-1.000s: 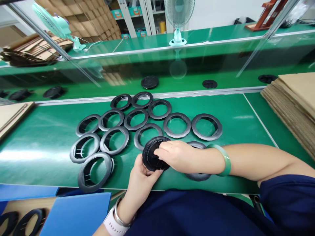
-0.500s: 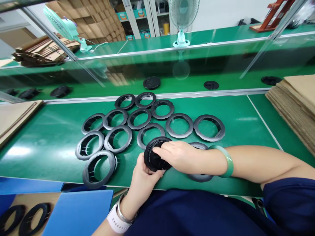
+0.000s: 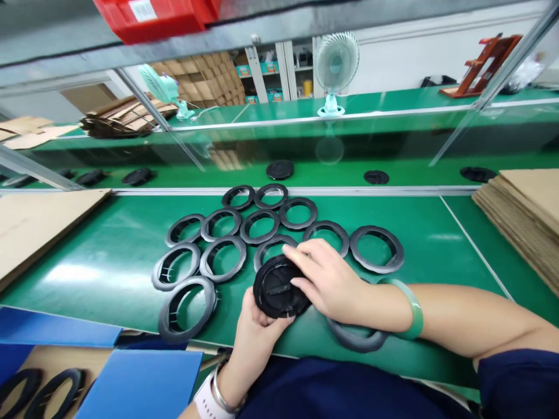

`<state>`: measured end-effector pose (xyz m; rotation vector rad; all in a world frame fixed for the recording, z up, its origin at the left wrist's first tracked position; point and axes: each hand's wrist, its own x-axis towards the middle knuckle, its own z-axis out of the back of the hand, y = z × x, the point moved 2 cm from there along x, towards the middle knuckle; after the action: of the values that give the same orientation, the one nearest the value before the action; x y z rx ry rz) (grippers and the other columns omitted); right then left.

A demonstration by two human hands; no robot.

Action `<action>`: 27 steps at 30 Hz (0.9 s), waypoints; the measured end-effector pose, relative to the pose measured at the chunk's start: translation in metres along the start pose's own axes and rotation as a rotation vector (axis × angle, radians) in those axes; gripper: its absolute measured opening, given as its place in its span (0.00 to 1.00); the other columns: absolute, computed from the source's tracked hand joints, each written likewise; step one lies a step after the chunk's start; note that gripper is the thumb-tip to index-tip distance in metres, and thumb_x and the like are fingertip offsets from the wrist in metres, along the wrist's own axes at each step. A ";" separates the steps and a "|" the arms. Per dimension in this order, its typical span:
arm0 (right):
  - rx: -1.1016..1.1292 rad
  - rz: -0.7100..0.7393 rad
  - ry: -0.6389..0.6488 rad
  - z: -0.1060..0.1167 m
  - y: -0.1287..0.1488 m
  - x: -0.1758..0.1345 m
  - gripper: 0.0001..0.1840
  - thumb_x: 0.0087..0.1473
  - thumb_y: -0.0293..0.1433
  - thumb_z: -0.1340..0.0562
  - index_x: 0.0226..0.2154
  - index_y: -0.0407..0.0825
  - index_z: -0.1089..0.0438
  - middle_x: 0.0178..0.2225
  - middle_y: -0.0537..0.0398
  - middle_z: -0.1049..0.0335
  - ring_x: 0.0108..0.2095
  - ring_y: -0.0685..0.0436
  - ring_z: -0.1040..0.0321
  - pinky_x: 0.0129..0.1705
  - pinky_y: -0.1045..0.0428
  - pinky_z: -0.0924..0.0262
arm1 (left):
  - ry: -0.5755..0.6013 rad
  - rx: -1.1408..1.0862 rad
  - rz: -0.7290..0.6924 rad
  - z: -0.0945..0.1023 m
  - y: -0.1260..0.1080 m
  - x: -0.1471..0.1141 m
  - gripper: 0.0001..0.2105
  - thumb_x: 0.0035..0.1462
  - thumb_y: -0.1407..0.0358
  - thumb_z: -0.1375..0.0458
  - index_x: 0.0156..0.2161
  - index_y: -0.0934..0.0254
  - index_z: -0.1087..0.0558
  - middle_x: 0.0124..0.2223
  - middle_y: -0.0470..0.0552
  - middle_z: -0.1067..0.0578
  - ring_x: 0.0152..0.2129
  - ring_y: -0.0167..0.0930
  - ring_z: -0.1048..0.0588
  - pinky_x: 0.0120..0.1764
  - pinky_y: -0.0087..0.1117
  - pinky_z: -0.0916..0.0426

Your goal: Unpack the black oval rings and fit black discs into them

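Observation:
My left hand point(image 3: 257, 333) is closed around the lower left edge of a round black plastic cap point(image 3: 277, 299), holding it tilted above the bench. A raised bar crosses the cap's recessed face. My right hand point(image 3: 334, 285) is at the cap's right side with its fingers apart; the fingertips lie over the rim and face, apparently touching lightly. Just beyond the cap, a black ring point(image 3: 261, 256) is partly covered. Another black ring point(image 3: 356, 341) lies under my right wrist, half hidden.
Several black rings point(image 3: 379, 268) lie on the green bench point(image 3: 441, 262). Stacked cardboard point(image 3: 519, 201) stands at right, more cardboard point(image 3: 43, 224) at left. At lower left is a blue box point(image 3: 144, 378) with rings inside. Behind, black caps point(image 3: 280, 170) rest on a green strip.
My right hand has eased off the middle of the cap toward its right edge, fingers spreading and uncovering the bar. The view has tilted up, bringing a red bin into sight overhead.

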<state>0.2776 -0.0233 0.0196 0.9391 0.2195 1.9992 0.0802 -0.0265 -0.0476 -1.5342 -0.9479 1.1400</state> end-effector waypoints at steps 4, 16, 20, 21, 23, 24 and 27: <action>0.298 -0.400 0.139 -0.005 -0.014 0.001 0.14 0.63 0.29 0.38 0.51 0.45 0.34 0.45 0.49 0.35 0.48 0.42 0.38 0.52 0.44 0.41 | 0.016 0.000 0.004 -0.003 0.002 -0.005 0.37 0.41 0.67 0.27 0.54 0.60 0.40 0.54 0.56 0.26 0.50 0.40 0.24 0.49 0.37 0.25; 0.380 -0.607 0.159 -0.013 -0.012 0.003 0.21 0.47 0.23 0.27 0.25 0.47 0.43 0.30 0.62 0.42 0.33 0.48 0.43 0.35 0.52 0.49 | 0.024 0.301 -0.106 -0.010 -0.003 -0.017 0.21 0.62 0.55 0.42 0.56 0.60 0.37 0.53 0.55 0.28 0.51 0.39 0.28 0.53 0.41 0.31; 0.404 -0.630 0.166 -0.012 -0.015 0.002 0.17 0.49 0.25 0.28 0.26 0.47 0.39 0.30 0.62 0.38 0.35 0.48 0.40 0.37 0.52 0.47 | 0.003 0.357 -0.115 -0.011 -0.006 -0.015 0.20 0.63 0.53 0.43 0.55 0.60 0.36 0.52 0.54 0.27 0.49 0.39 0.28 0.52 0.39 0.32; 0.440 -0.620 0.187 -0.011 -0.015 0.002 0.14 0.50 0.26 0.29 0.28 0.47 0.37 0.31 0.61 0.36 0.36 0.48 0.38 0.38 0.52 0.46 | -0.005 0.340 -0.110 -0.012 -0.007 -0.015 0.20 0.63 0.53 0.44 0.55 0.60 0.36 0.51 0.54 0.27 0.48 0.39 0.28 0.51 0.39 0.31; 0.539 -0.594 0.257 -0.009 -0.013 0.001 0.12 0.51 0.29 0.29 0.36 0.48 0.32 0.36 0.60 0.32 0.39 0.46 0.35 0.41 0.51 0.43 | -0.022 0.303 -0.108 -0.013 -0.010 -0.015 0.18 0.64 0.53 0.45 0.54 0.60 0.34 0.51 0.53 0.26 0.48 0.38 0.28 0.51 0.37 0.32; 0.571 -0.588 0.292 -0.008 -0.012 0.001 0.16 0.50 0.30 0.28 0.39 0.49 0.32 0.38 0.59 0.30 0.40 0.45 0.34 0.41 0.51 0.41 | -0.026 0.289 -0.110 -0.014 -0.011 -0.015 0.18 0.64 0.53 0.45 0.53 0.60 0.34 0.51 0.53 0.26 0.49 0.38 0.28 0.51 0.37 0.32; 0.509 -0.602 0.349 -0.007 -0.007 -0.001 0.21 0.46 0.29 0.27 0.41 0.49 0.34 0.40 0.57 0.30 0.41 0.43 0.33 0.41 0.50 0.39 | -0.026 0.276 -0.114 -0.014 -0.010 -0.015 0.16 0.64 0.53 0.44 0.52 0.60 0.32 0.51 0.53 0.26 0.49 0.38 0.28 0.52 0.35 0.33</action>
<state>0.2774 -0.0190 0.0103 0.6956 1.1103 1.5396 0.0897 -0.0420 -0.0330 -1.2315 -0.8445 1.1591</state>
